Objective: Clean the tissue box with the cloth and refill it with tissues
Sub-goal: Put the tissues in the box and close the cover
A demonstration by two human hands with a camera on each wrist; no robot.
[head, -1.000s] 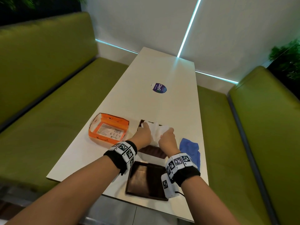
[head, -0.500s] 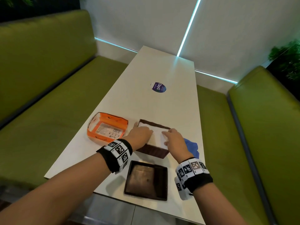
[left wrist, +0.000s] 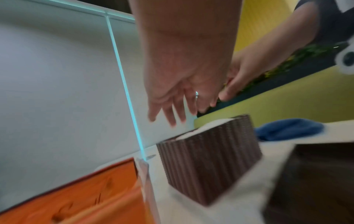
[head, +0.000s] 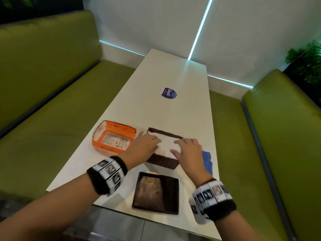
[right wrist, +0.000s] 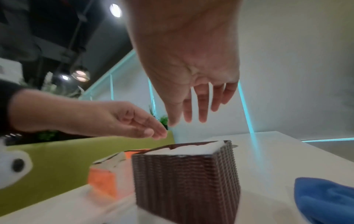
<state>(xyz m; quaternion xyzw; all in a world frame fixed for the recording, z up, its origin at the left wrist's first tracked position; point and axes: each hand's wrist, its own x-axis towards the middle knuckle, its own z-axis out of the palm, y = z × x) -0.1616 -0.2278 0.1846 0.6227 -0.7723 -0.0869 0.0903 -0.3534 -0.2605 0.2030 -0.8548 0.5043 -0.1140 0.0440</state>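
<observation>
A brown woven tissue box (head: 163,161) (left wrist: 208,160) (right wrist: 186,177) stands open near the table's front, filled to the rim with white tissues (head: 167,143) (right wrist: 193,147). My left hand (head: 145,144) (left wrist: 172,109) hovers just above the box's left side, fingers straight and spread. My right hand (head: 188,150) (right wrist: 199,109) hovers over the right side, fingers also straight. Neither hand holds anything. The box's dark lid (head: 156,193) lies flat in front of it. A blue cloth (head: 207,160) (right wrist: 325,200) lies crumpled to the right.
An empty orange tissue carton (head: 113,137) lies open left of the box. A purple round sticker (head: 168,93) marks the white table (head: 156,75) farther back. Green benches (head: 52,101) flank both sides, and the table's front edge is close to the lid.
My hands pushed the tissue stack down into the box, then opened flat and lifted slightly off it. The wrists have drawn back toward me.
</observation>
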